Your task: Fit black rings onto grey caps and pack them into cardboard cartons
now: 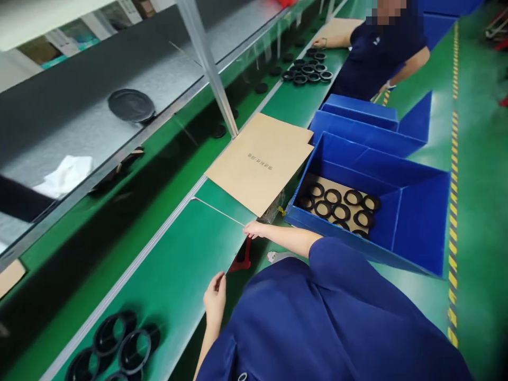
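My left hand [215,297] pinches the near edge of a green sheet [186,254] that lies on the workbench, fingers closed on its rim. My right hand [256,229] grips the same edge farther along, at the sheet's corner, with its fingers curled. Both arms come out of blue sleeves [317,317]. Just beyond the right hand a tan cardboard sheet [260,161] lies flat and overhangs the bench edge. A small red object [243,258] shows under the bench edge between my hands.
To the right, an open blue bin [413,222] holds black rings [337,203] on cardboard, with another blue bin [365,119] behind it. More black rings [119,344] lie at the near left. A co-worker [381,53] stands farther along by several rings [307,69]. A metal post [208,63] rises from the bench.
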Available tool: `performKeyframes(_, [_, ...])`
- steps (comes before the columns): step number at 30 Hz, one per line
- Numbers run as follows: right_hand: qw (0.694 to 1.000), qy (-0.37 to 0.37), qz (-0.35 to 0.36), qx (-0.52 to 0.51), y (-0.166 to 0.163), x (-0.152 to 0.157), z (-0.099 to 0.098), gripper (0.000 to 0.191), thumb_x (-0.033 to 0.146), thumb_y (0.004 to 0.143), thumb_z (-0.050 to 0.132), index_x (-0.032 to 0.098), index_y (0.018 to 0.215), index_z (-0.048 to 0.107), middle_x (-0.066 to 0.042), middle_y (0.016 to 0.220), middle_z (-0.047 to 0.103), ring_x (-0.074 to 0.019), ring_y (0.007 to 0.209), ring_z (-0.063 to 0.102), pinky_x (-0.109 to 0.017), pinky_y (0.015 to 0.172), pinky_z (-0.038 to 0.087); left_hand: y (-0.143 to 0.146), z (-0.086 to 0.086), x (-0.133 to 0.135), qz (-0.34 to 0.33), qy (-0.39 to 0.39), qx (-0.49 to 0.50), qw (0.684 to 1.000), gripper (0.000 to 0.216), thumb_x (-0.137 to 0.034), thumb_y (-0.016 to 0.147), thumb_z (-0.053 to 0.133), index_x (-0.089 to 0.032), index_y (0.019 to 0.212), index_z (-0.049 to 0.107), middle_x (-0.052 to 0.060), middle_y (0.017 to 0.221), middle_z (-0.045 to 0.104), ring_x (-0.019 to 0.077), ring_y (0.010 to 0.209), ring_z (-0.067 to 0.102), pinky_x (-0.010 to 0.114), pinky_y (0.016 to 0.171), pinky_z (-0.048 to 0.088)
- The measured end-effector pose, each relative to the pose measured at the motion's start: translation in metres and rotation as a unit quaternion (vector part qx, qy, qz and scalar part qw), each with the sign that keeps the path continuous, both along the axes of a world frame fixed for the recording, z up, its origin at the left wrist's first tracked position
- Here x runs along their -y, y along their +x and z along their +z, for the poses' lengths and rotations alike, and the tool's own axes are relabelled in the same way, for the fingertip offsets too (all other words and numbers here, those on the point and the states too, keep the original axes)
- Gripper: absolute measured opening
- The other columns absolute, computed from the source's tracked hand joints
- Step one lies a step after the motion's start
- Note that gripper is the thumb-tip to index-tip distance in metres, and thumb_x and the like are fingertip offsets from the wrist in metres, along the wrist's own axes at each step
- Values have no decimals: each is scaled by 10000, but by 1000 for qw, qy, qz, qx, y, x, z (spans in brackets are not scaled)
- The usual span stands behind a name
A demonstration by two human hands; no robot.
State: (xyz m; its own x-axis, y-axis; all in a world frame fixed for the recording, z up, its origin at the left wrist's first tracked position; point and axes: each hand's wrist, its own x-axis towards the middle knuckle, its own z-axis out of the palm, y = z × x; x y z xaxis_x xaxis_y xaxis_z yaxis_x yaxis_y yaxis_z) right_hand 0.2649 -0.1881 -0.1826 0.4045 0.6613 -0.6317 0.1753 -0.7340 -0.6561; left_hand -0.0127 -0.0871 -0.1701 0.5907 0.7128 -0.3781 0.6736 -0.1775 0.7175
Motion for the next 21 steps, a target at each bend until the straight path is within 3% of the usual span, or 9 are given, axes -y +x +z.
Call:
performKeyframes(5, [979,22,-195,-50,42,-9,1,489,254,997,544,155,1475,506,-143,1314,685,-196,995,708,-255,759,572,56,0,-3,-96,-26,5,995,540,-626,738,642,-183,1026,752,159,1134,773,334,1094,723,464,1018,560])
performKeyframes(9, [950,45,-307,-43,70,-13,17,679,227,955,604,143,1589,376,-190,1554,496,-282,1312,587,-317,951,557,83,-13,-2,-162,-80,12,983,506,-616,756,683,-186,1010,763,152,1128,775,326,1098,724,446,1008,566])
performKeyframes(11, [942,61,-327,-41,73,-12,31,659,222,935,647,130,1555,444,-186,1573,476,-295,1392,525,-334,1038,524,91,-18,-8,-194,-102,2,976,490,-606,749,714,-184,991,769,151,1102,780,326,1086,728,439,1003,568])
performKeyframes(14, [948,119,-283,-82,72,3,65,352,248,917,704,143,1252,721,-120,1286,717,-247,1175,685,-309,963,570,103,-23,-23,-222,-120,-12,967,522,-603,733,719,-163,1010,768,162,1101,779,327,1084,726,431,1016,558])
performKeyframes(17, [927,275,-238,-88,87,60,108,220,326,944,690,171,1073,777,-64,993,782,-161,864,744,-271,794,607,114,-24,-36,-222,-109,-39,968,532,-593,710,685,-161,1012,762,166,1142,771,337,1117,711,454,1056,527])
performKeyframes(19, [886,348,-306,15,117,124,127,277,406,941,690,174,1071,766,-64,952,772,-149,835,731,-283,798,610,121,-25,-42,-209,-92,-67,971,520,-590,688,657,-169,975,757,167,1132,774,351,1116,709,473,1060,519])
performKeyframes(21, [827,336,-432,129,155,199,125,342,477,957,648,180,1101,737,-71,987,758,-151,865,718,-311,836,611,128,-27,-41,-200,-79,-98,972,509,-597,674,637,-178,941,751,164,1102,781,360,1104,713,480,1049,523])
